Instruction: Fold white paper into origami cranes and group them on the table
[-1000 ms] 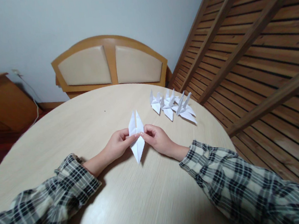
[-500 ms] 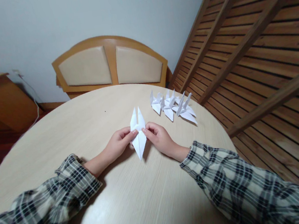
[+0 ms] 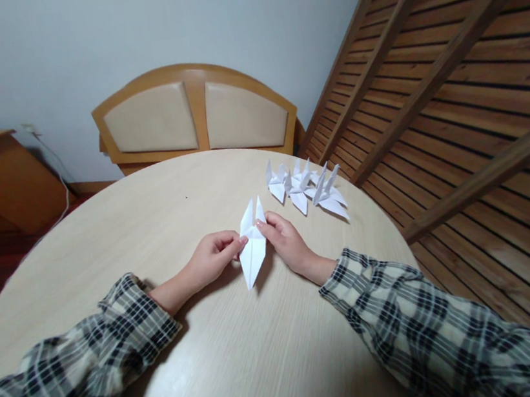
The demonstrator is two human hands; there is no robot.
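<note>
Between my two hands is a piece of folded white origami paper, a long diamond with a slit that parts two points at its far end and a single point toward me. My left hand pinches its left edge, thumb on top and fingers curled beneath. On the other side, my right hand grips the right edge near the base of the slit, its thumb lying on the upper face. The fingers under the paper are partly hidden. Beyond my right hand, several folded white paper cranes stand grouped on the table.
A round, pale wooden table lies under my hands. Behind it rises a padded wooden headboard against the wall. Leaning slatted wood borders the right side, and a brown desk with a cord nearby stands at left.
The folded paper has shifted slightly right and tilted, its far points now leaning right. My right thumb has moved up toward the slit; the cranes stay where they were.
</note>
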